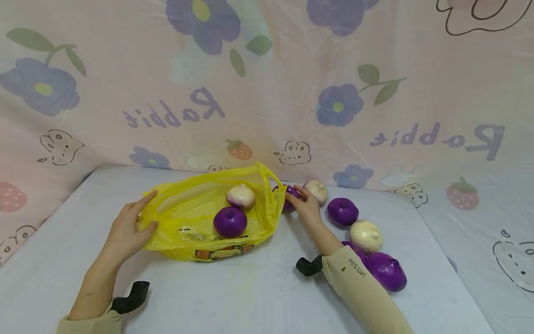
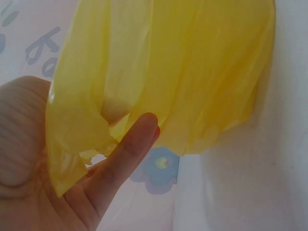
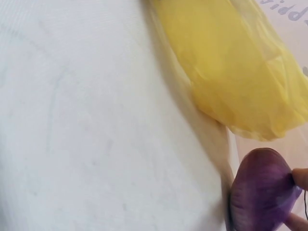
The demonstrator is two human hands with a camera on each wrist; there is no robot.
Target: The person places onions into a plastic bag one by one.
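Note:
A yellow plastic bag [image 1: 179, 218] lies with its wide mouth facing up and forward. Inside it are a purple onion [image 1: 230, 222] and a white onion tinged purple [image 1: 241, 196]. My left hand [image 1: 130, 227] holds the bag's left edge between thumb and fingers; in the left wrist view the yellow film [image 2: 168, 72] runs behind one straight digit. To the right of the bag, my right hand [image 1: 306, 206] grips another purple onion [image 1: 288, 204] just outside the bag's right edge. In the right wrist view, fingertips touch that onion's side [image 3: 262, 192].
Right of the right hand stand a white onion [image 1: 317, 192], a purple onion [image 1: 342, 212] and another white onion [image 1: 366, 235]. Nearer, a purple onion [image 1: 385, 271] and one partly hidden by the sleeve [image 1: 354, 278] lie on the white table [image 1: 242, 297]. A patterned curtain [image 1: 267, 102] hangs behind.

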